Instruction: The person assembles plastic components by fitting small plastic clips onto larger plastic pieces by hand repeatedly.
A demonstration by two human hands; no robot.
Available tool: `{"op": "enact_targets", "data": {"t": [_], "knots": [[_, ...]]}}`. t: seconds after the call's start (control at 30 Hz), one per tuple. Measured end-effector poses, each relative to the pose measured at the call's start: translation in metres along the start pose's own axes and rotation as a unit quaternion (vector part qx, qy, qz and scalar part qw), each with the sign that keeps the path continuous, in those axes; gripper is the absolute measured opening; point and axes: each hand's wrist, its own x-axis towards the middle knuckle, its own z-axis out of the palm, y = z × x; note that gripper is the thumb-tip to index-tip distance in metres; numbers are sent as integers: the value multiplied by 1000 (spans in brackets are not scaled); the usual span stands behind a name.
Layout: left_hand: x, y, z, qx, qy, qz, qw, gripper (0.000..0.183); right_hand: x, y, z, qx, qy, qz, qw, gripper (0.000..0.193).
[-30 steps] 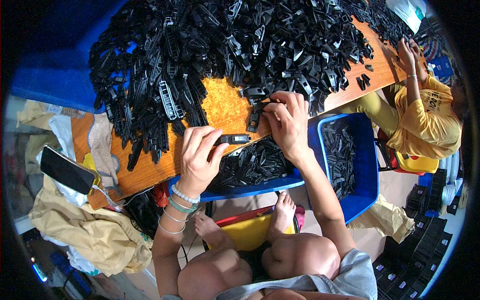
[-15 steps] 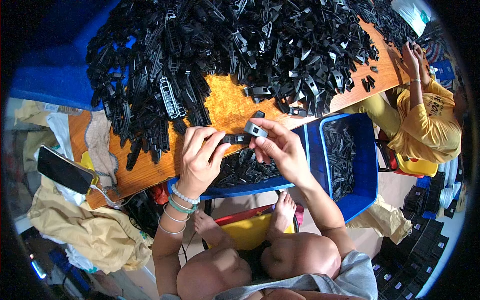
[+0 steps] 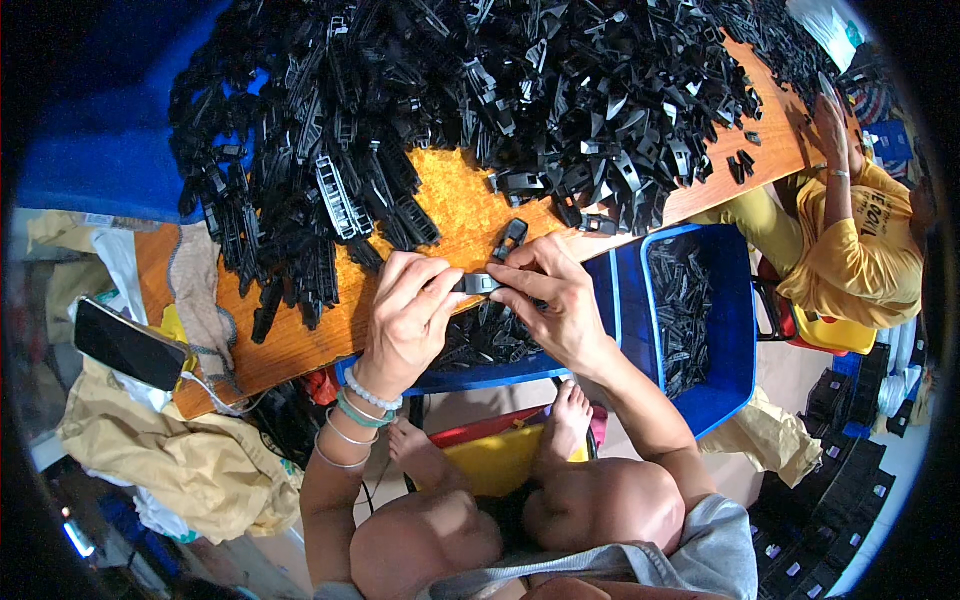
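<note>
Above the table's near edge, my left hand [image 3: 408, 310] pinches the left end of a small black plastic strip; most of it is hidden by the fingers. My right hand [image 3: 562, 308] is closed on a black plastic cap [image 3: 482, 283] with a squarish, shiny face, which sits around or against the strip between my fingertips. How far the two parts are joined I cannot tell. Just beyond my right fingertips another black plastic piece [image 3: 511, 238] lies on the wooden table [image 3: 445, 190]. A large heap of black plastic parts [image 3: 400, 90] spreads over the far side.
Below my hands is a blue bin [image 3: 470, 378] of black parts, with a second blue bin [image 3: 735, 385] to its right. A phone [image 3: 130, 343] on a stand and a cloth [image 3: 200, 300] are at the left. A co-worker in a yellow shirt [image 3: 870, 245] sits at the far right.
My right hand has moved left and turned, bringing the cap over the strip toward my left fingers. The co-worker's hands have shifted slightly.
</note>
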Motion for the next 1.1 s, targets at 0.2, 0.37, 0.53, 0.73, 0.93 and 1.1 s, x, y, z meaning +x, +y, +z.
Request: {"op": "enact_targets", "data": {"t": [0.2,0.37,0.53,0.73,0.93,1.1], "knots": [[0,-7,-10,-21,23,9,999,27,-2,5,-11,44,-44,6,998,24],[31,0,-25,222,-1,55,974,41,14,8,-20,-131,34,-19,991,37],[45,-7,-17,282,-74,115,950,26,22,8,-11,-197,40,-65,977,34],[45,-11,-4,207,-66,136,967,22,6,5,-19,45,93,71,992,27],[49,16,-14,52,-31,82,995,29,0,10,-16,288,161,176,927,29],[53,21,-20,21,-44,107,993,29,2,12,-17,330,134,199,913,33]]}}
